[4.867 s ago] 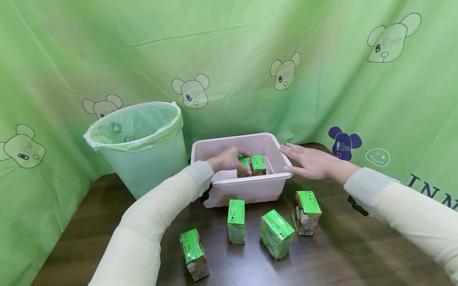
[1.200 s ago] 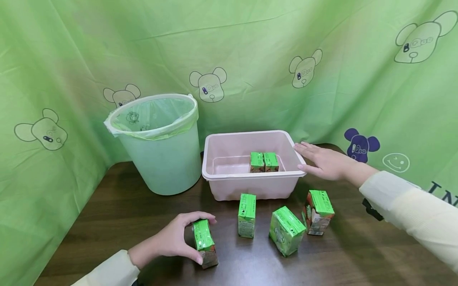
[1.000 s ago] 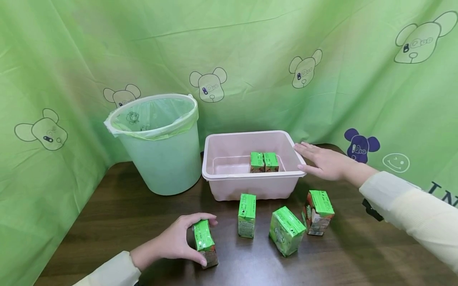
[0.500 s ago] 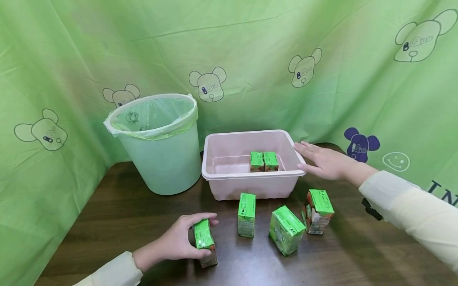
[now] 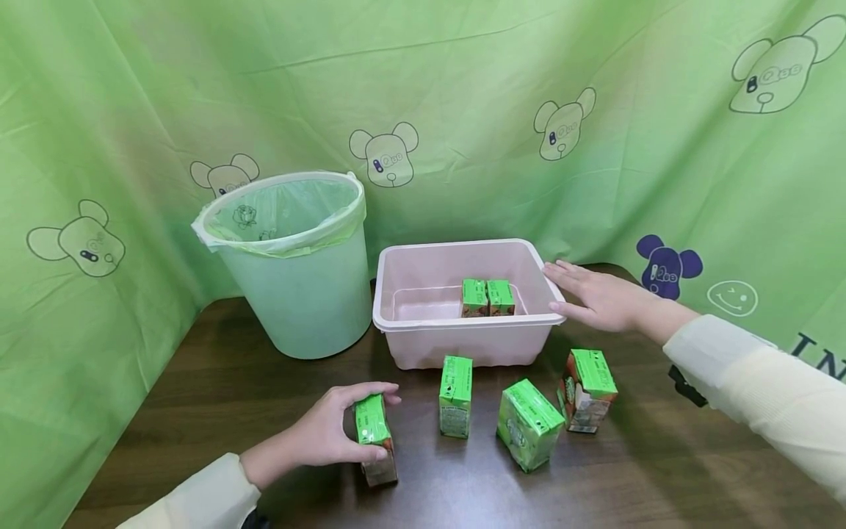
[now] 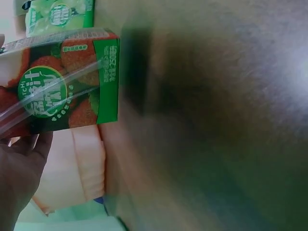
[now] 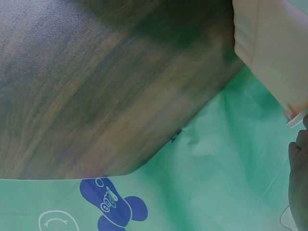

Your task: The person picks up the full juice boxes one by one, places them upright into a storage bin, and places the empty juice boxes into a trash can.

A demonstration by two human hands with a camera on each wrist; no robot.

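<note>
My left hand (image 5: 325,430) grips a juice box (image 5: 372,421) by its two ends, thumb on the near end and fingers at the far one. The left wrist view shows strawberries on the side of this juice box (image 6: 57,86), a straw in clear wrap across it, and a gap between its base and the dark shadow on the table. My right hand (image 5: 598,297) rests with straight fingers on the right rim of the pink tub (image 5: 463,345). Inside the tub, two green-topped juice boxes (image 5: 487,297) stand side by side.
Three more juice boxes stand in front of the tub: a narrow-end-on box (image 5: 456,397), a green box (image 5: 531,426) and a red-sided box (image 5: 587,391). A lined green bin (image 5: 307,308) stands left of the tub. Behind hangs a green printed curtain (image 5: 463,147).
The left hand left the tub, where it had been at a box, and came to the front left juice box. It closed its grip and raised that box slightly. The right hand stayed on the rim.
</note>
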